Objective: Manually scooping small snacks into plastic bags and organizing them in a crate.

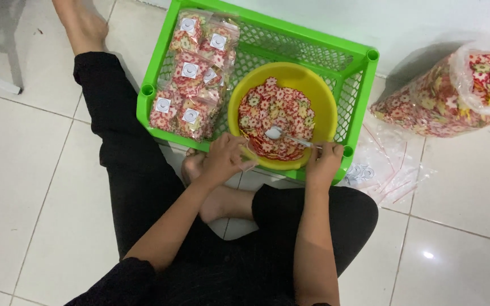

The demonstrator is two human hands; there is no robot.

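big bag: large clear plastic sack of red-and-yellow flower-shaped crackers (455, 93), lying on its side on the white tiled floor (18, 170), far right, well apart from the hands.
crate: bright green mesh plastic crate (307, 48), just beyond the person's crossed legs.
packs: small sealed clear packets of the same crackers with round white stickers (191, 76), stacked in the crate's left half.
bowl: round yellow plastic bowl (321, 105) in the crate's right half, about half full of loose crackers.
empties: flat clear zip bags with red strips (389, 164), on the floor right of the crate.
left hand (222, 158): closed around what looks like a small clear bag at the bowl's near rim; bag barely visible.
right hand (324, 161): gripping the handle of a metal spoon (282, 135), scoop resting on the crackers.
risk: my read, the bag mouth is soft, so a loaded spoon could miss it and drop crackers into the crate or onto the floor; crackers look brittle, digging hard could snap them.
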